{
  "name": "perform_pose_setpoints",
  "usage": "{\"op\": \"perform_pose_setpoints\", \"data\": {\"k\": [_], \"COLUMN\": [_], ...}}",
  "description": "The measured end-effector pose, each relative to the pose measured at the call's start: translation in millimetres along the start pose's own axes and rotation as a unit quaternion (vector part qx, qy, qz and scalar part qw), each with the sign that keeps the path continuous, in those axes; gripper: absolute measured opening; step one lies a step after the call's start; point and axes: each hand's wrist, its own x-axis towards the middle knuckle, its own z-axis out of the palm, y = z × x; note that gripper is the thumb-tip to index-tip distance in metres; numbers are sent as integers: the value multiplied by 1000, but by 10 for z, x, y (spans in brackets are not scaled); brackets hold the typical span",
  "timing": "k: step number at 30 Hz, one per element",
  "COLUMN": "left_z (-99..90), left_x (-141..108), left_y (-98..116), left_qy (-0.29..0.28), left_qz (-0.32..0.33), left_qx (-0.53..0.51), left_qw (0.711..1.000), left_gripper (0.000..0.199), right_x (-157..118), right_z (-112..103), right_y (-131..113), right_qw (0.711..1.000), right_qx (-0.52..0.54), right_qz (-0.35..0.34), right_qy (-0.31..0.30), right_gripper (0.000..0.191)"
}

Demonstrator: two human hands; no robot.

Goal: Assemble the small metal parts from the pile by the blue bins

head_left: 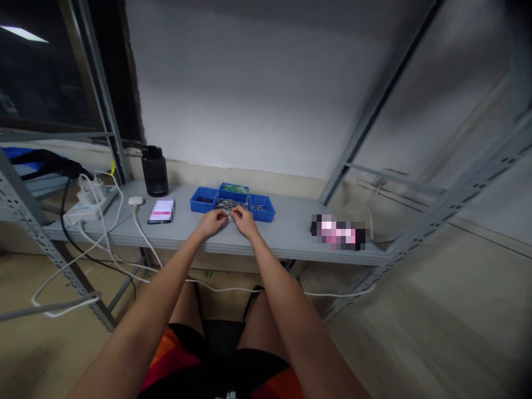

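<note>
My left hand (213, 223) and my right hand (244, 220) are close together over the front part of the grey shelf (282, 238). The fingers of both are pinched, and a small dark thing too tiny to name shows between their fingertips. Just behind them are blue bins: the left bin (203, 207) has dark small parts, the right bin (263, 215) has a few thin metal pieces, and the back bin (233, 195) holds something green. Many shiny metal pieces (228, 204) lie in the middle, partly hidden by my fingers.
A black bottle (155, 173) stands at the back left, near a blurred phone (162, 211) and a white charger (136, 201). A power strip (92, 205) with cables is at the far left. A blurred pink and black object (338, 233) lies on the right, beside metal uprights.
</note>
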Motion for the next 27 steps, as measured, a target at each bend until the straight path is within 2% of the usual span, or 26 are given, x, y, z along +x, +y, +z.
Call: {"op": "perform_pose_setpoints", "data": {"k": [2, 3, 6, 8, 10, 12, 14, 16, 19, 21, 25, 27], "left_z": [5, -2, -99, -234, -395, -527, -575, -520, -292, -119, 83, 96], "left_x": [-25, -35, -11, 71, 190, 301, 357, 340, 222, 136, 49, 43], "left_y": [50, 81, 173, 210, 214, 196, 182, 191, 220, 211, 114, 69], "left_qy": [6, 31, 156, 215, 235, 240, 232, 223, 175, 123, 24, 18], "left_qz": [7, 9, -2, -32, -70, -95, -99, -83, -21, 2, -34, -42], "left_qx": [26, 48, 139, 174, 186, 201, 228, 244, 230, 191, 78, 42], "left_qw": [1000, 998, 978, 961, 951, 945, 940, 940, 957, 974, 996, 998], "left_gripper": [19, 19, 19, 19, 20, 20, 22, 28, 30, 28, 25, 25], "right_x": [7, 12, 29, 38, 44, 49, 52, 55, 55, 56, 59, 57], "right_z": [-1, 3, 37, 75, 114, 144, 159, 161, 144, 121, 62, 38], "right_y": [22, 36, 81, 106, 122, 132, 137, 139, 131, 116, 70, 45], "right_qw": [1000, 1000, 997, 991, 978, 965, 959, 957, 960, 965, 979, 985], "right_qx": [-5, -12, -69, -133, -191, -224, -238, -245, -248, -238, -188, -159], "right_qz": [-4, -6, -10, -24, -48, -67, -76, -76, -62, -48, -29, -21], "right_qy": [8, 16, 28, -9, -73, -121, -137, -132, -114, -99, -76, -71], "right_gripper": [19, 21, 24, 24, 31, 30, 23, 20, 19, 19, 19, 15]}}
